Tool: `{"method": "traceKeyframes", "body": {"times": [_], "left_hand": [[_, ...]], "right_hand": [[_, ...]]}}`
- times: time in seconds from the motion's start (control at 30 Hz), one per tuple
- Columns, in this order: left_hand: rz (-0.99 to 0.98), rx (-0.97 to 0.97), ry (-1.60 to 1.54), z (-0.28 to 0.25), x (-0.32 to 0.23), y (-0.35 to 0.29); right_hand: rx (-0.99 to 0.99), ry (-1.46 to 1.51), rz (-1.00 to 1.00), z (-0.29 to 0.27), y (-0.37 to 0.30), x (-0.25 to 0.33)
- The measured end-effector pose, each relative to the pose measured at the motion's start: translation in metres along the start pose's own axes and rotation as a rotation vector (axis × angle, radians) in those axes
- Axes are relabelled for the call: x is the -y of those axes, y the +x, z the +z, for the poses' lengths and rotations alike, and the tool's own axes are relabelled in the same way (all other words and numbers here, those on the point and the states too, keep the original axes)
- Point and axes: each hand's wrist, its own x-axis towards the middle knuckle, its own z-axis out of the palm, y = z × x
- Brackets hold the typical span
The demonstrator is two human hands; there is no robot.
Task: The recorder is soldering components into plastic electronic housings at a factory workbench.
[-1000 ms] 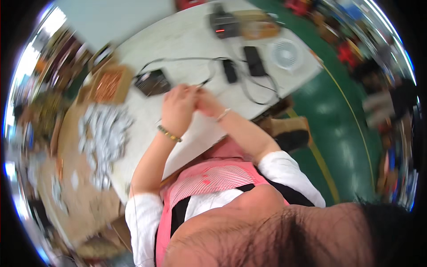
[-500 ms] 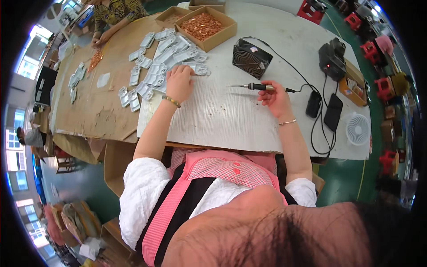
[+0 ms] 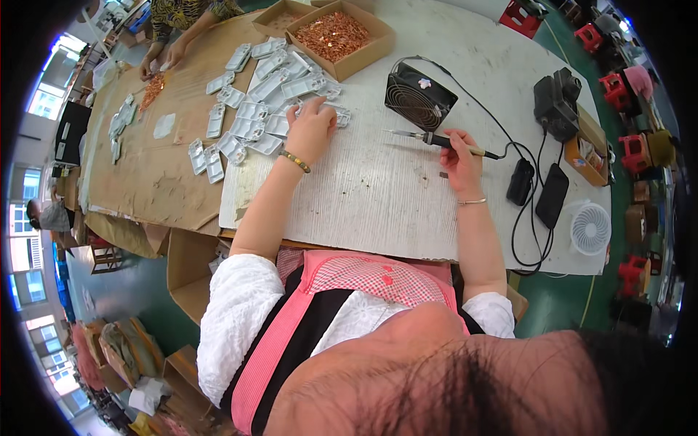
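Observation:
My left hand (image 3: 311, 134) reaches over the right edge of a pile of white plastic housings (image 3: 251, 120), its fingers bent and apart. The fingertips are at the nearest housings; I see no housing lifted in them. Each housing is a small, shallow, oblong shell with compartments. In my right hand (image 3: 462, 163) is a soldering iron (image 3: 440, 140), fingers closed around its dark handle. Its metal tip points left, above the white board, just in front of a black fan (image 3: 416, 98) with a round wire grille.
A cardboard box of copper-coloured metal pieces (image 3: 331, 38) stands behind the pile. Another person's hands (image 3: 166, 62) work beside loose copper pieces at far left. To the right are a black power unit (image 3: 558, 102), black cables, adapters (image 3: 552, 192) and a small white fan (image 3: 590, 228).
My left hand has shifted slightly right along the pile's edge, its fingers now more spread. The soldering iron's tip is now tilted higher relative to its handle. The view has shifted slightly.

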Motion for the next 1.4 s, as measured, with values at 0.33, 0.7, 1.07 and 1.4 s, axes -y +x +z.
{"method": "traceKeyframes", "body": {"times": [0.33,0.7,1.07,1.4], "left_hand": [[-0.110,0.213,0.115,-0.002,-0.011,0.023],[0.261,0.037,-0.277,0.027,-0.042,0.012],[0.339,0.007,-0.333,0.033,-0.043,0.012],[0.335,0.013,-0.343,0.031,-0.044,0.012]], "right_hand": [[-0.029,-0.028,-0.023,-0.013,0.007,-0.003],[-0.067,-0.136,-0.043,-0.007,0.003,-0.001],[-0.100,-0.339,-0.041,-0.001,-0.001,0.002],[-0.083,-0.375,-0.048,-0.003,-0.001,0.000]]}}
